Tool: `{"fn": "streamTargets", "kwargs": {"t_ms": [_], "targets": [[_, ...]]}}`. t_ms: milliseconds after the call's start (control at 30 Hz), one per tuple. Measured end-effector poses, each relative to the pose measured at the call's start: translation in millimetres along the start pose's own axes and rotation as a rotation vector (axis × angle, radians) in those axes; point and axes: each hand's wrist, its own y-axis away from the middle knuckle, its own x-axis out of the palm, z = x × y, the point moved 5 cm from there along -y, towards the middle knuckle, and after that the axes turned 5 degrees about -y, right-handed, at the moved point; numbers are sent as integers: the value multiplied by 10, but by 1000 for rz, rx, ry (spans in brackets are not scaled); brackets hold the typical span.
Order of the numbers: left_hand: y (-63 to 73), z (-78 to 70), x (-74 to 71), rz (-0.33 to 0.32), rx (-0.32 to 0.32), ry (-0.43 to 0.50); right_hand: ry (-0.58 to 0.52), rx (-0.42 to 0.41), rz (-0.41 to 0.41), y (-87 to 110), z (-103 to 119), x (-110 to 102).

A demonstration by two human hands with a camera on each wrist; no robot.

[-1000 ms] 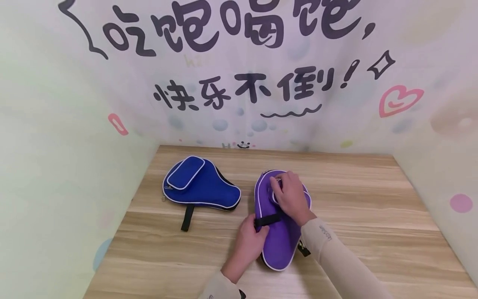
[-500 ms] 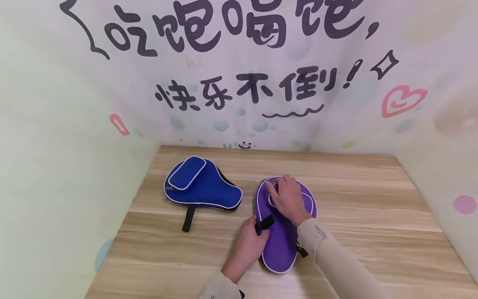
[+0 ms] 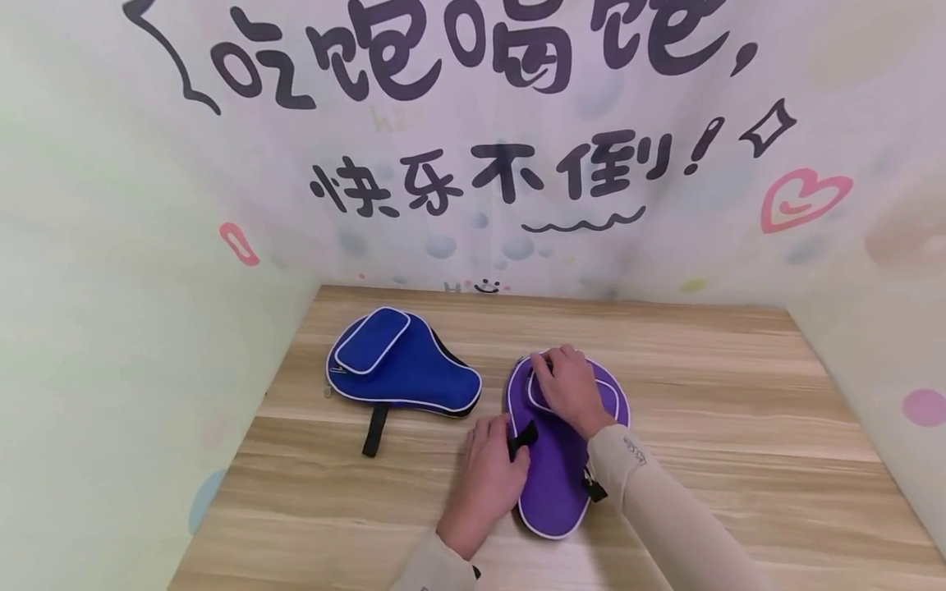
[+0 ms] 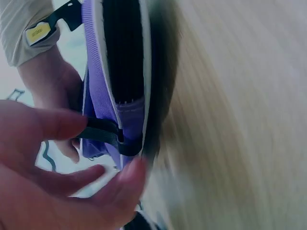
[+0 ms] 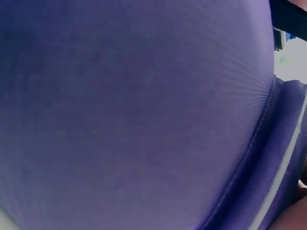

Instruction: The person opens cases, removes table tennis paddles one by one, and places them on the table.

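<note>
A purple table tennis bat case [image 3: 554, 492] with white piping lies on the table, its rounded end away from me. My right hand [image 3: 569, 387] grips the raised pocket on the rounded end, its fingertips at the pocket's upper left edge. At the left side my left hand [image 3: 488, 476] holds the case's edge, thumb by the black strap [image 3: 523, 439]. In the left wrist view, thumb and a fingertip stand either side of the strap [image 4: 103, 132], close at the case's side. Purple cloth [image 5: 134, 115] fills most of the right wrist view.
A blue bat case [image 3: 436, 373] with its own pocket lies to the left, its black strap [image 3: 374, 431] pointing towards me. Beside the purple case's right edge hangs a small black tag [image 3: 594, 490]. Printed cloth walls [image 3: 488, 254] enclose the wooden table [image 3: 739, 427].
The purple case has turned slightly and shifted a little right and nearer. The right fingers have slid slightly left over the pocket. The left fingers have shifted back from the strap.
</note>
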Motion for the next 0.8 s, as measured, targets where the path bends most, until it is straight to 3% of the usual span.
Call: {"fn": "streamTargets", "kwargs": {"t_ms": [133, 200, 267, 433, 600, 700, 800], "targets": [[18, -162, -25, -79, 278, -87, -3, 13, 21, -40, -1, -16], [43, -215, 19, -57, 376, -132, -24, 32, 49, -59, -5, -22], [66, -238, 72, -24, 433, -179, -55, 48, 94, -80, -5, -27], [89, -225, 150, 17, 474, -306, -95, 40, 209, -204, 38, -92], [104, -194, 250, 120, 474, -425, -9, 5, 395, -395, 76, -214], [122, -201, 306, 176, 466, -456, 29, 36, 528, -462, 73, -284], [131, -205, 334, 191, 455, -457, 61, 76, 607, -501, 60, -304]]}}
